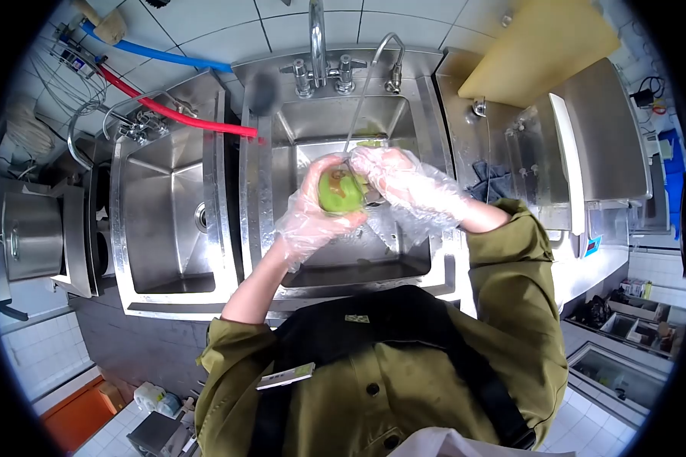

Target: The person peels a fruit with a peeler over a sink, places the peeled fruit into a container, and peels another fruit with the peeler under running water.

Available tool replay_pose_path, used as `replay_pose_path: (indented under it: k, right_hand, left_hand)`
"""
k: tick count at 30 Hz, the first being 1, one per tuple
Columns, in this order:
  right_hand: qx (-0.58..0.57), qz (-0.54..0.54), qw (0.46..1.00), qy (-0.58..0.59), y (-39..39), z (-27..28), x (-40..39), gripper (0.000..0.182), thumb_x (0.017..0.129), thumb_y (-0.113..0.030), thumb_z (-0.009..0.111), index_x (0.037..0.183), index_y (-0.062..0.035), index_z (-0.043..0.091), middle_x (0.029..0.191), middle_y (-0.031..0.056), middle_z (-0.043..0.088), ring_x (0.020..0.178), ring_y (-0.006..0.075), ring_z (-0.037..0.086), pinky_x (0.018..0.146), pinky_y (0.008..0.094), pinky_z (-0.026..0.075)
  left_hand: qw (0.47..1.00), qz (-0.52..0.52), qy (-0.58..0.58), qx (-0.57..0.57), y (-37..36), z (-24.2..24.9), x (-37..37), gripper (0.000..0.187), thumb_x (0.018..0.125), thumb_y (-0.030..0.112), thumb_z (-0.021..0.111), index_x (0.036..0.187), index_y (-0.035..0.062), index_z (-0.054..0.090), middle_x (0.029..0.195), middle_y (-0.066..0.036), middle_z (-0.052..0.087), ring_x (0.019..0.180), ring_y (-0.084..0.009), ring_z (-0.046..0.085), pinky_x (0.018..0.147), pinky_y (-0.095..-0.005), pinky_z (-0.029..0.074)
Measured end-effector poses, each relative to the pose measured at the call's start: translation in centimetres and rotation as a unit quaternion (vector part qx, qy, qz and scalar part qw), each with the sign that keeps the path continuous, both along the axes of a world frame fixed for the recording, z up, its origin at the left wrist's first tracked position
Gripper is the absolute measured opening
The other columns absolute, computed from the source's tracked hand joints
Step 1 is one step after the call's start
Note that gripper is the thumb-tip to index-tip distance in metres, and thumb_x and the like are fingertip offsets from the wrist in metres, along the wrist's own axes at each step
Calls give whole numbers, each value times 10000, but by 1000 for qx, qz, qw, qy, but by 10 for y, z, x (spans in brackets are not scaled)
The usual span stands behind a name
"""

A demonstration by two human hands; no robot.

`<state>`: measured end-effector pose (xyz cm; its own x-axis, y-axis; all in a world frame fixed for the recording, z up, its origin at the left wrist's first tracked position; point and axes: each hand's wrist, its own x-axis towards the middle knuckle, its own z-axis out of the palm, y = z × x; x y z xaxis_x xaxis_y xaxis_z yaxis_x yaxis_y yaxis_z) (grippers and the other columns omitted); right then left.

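Over the right-hand steel sink (320,259), my left hand (312,213) wears a clear plastic glove and is wrapped round a round green fruit or vegetable (341,190) with a brownish patch. My right hand (392,179), gloved the same way, is closed beside the fruit's upper right side. Whatever it grips is too small and hidden to name. A thin stream of water (360,103) falls from the curved small spout (392,36) toward my hands. Green scraps (372,142) lie in the sink behind them.
A second steel sink (164,221) is at the left. The main faucet (318,46) stands behind the right sink. A red hose (183,114) reaches in from the left. Right of the sink are a dark cloth (489,181), a yellow board (537,53) and a steel machine (602,137).
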<state>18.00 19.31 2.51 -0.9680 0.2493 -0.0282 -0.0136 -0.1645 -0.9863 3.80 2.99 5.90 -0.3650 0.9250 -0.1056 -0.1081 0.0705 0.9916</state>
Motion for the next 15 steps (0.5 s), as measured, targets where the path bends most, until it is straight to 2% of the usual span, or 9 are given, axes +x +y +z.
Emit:
replay_pose_path:
  k: [2,3,4,7,9,11,13,14,15]
  right_hand:
    - [251,5,966,-54,6,31,-7,242,890,-115,528,1107,-11,501,1011,90,560,944,191,534,792,289,429]
    - [514,8,855,-65,6,63,-9,159,895,-145,528,1000,-25,535,842,78,571,748,208,551,649,314,436]
    - [735,10,675,-69,6,87,-12,142,901,-174,527,893,-38,569,674,67,582,552,225,568,506,338,442]
    - [739,27,671,51,5,107,-20,101,826,-168,578,865,-75,569,604,43,570,476,230,567,424,350,429]
    - [736,66,666,102,-4,120,-27,112,748,-134,593,837,-82,550,596,36,552,465,198,562,417,345,439]
    - [771,105,617,120,1,109,-31,129,720,-121,600,819,-80,529,571,31,517,451,195,547,405,340,430]
    - [798,144,571,131,8,107,-34,170,695,-130,609,802,-77,489,526,21,445,431,187,518,379,306,402]
    - [800,105,569,159,23,102,-37,178,725,-153,609,820,-71,482,520,29,433,426,181,512,355,291,363]
    - [840,60,511,171,52,97,-31,145,756,-159,594,818,-82,487,529,28,455,422,174,511,351,292,366]
  left_hand:
    - [997,-3,73,1,1,4,0,595,675,170,782,1183,101,481,1041,-34,587,956,-125,546,881,-283,440]
    - [996,-23,86,-18,1,3,-5,598,668,179,781,1179,100,480,1028,-39,590,949,-126,548,875,-284,442]
    - [993,-43,99,-37,1,2,-8,602,661,188,780,1175,100,479,1015,-44,593,942,-128,551,869,-285,444]
    - [984,-71,96,-132,5,20,-6,624,639,222,785,1169,95,481,1018,-62,599,946,-145,561,864,-297,445]
    - [987,-100,75,-105,8,12,-9,626,627,221,781,1165,95,487,1020,-68,605,941,-160,571,859,-304,448]
    - [988,-122,35,-85,9,13,-8,596,605,212,766,1133,110,510,1012,-72,615,926,-184,587,845,-309,453]
    - [968,-164,132,-134,9,25,-10,574,596,205,759,1113,124,521,999,-70,616,919,-189,589,845,-307,454]
    - [953,-184,179,-159,7,28,-10,563,592,201,755,1102,131,527,993,-69,616,916,-191,590,844,-306,454]
    - [952,-211,184,-122,0,25,-7,534,584,203,755,1067,146,535,973,-62,615,901,-196,593,840,-310,460]
